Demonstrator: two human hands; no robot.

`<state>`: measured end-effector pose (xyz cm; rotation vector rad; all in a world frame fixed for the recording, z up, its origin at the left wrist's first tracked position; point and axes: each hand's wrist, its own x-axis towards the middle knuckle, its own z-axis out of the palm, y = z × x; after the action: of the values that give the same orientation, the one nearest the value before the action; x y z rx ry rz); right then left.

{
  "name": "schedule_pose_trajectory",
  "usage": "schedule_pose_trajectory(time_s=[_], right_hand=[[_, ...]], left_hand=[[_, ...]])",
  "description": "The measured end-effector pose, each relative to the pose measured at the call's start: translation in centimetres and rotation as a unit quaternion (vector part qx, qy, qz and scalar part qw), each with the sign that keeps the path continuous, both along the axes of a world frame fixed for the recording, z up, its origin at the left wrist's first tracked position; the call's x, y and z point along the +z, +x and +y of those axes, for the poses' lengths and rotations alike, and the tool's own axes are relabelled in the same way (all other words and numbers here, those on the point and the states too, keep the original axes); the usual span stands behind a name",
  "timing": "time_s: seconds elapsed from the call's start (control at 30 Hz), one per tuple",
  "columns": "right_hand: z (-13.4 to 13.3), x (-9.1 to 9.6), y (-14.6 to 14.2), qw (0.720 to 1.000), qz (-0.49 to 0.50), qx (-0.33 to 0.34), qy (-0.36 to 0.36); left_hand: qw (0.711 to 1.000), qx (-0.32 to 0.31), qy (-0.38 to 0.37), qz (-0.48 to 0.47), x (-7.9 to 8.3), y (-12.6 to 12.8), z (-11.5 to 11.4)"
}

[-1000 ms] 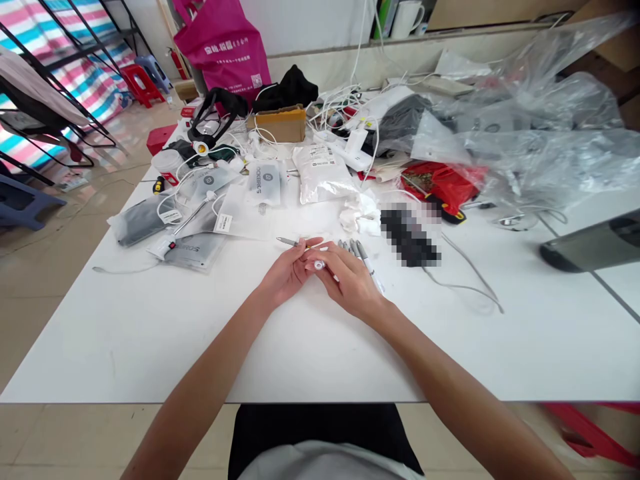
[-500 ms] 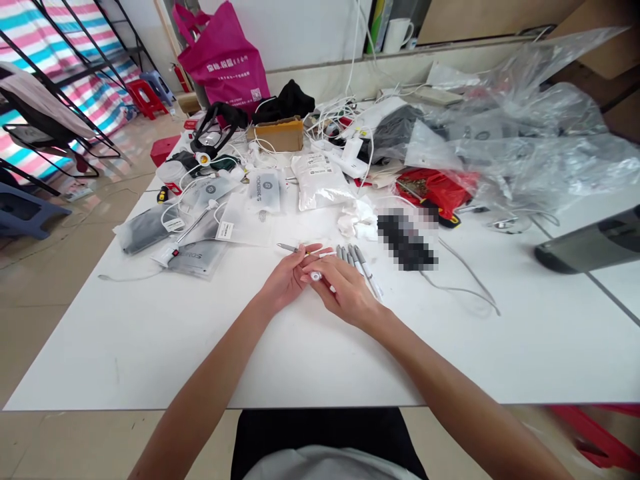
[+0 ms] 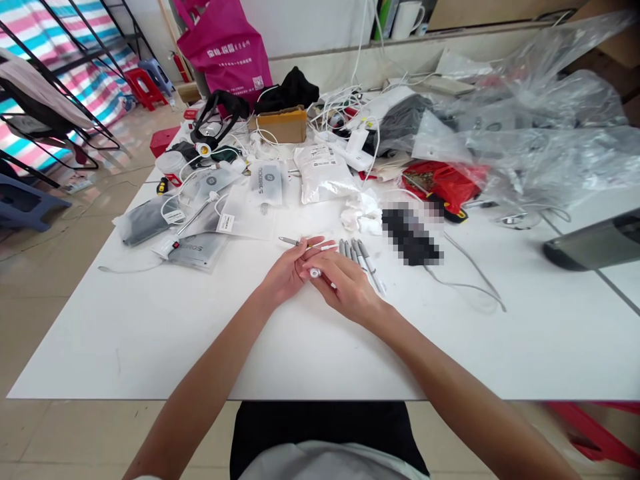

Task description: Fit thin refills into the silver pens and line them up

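Observation:
My left hand (image 3: 286, 275) is closed, thumb over fingers, on a pen's grey pointed front part (image 3: 289, 241), which juts out to the left past the thumb. My right hand (image 3: 350, 283) overlaps the left fingers and grips a white pen barrel (image 3: 315, 273), its round end facing me. A thin white piece (image 3: 329, 247) shows by the fingertips; I cannot make out what it belongs to. Just beyond the right hand, several grey-and-white pens (image 3: 364, 257) lie side by side on the white table (image 3: 310, 360).
Crumpled white tissue (image 3: 363, 215) and a pixelated black object (image 3: 413, 237) with a cable lie behind the pens. Packaged items (image 3: 200, 251), a white parcel (image 3: 325, 175), a red bag (image 3: 445, 180) and clear plastic (image 3: 545, 153) crowd the back. A dark cylinder (image 3: 595, 241) lies at right.
The camera view has shifted slightly, so the table edge sits a little higher. Both hands keep nearly the same hold on the pen parts.

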<state>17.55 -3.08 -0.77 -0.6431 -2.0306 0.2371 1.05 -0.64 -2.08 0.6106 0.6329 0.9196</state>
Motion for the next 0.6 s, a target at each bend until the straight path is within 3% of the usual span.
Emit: schedule_pose_trajectory(time_s=[0.6], right_hand=[[-0.11,0.21,-0.08,1.000,0.005,0.010,-0.001]], left_hand=[[1.000,0.004,-0.009,0.007,0.06,0.06,0.09]])
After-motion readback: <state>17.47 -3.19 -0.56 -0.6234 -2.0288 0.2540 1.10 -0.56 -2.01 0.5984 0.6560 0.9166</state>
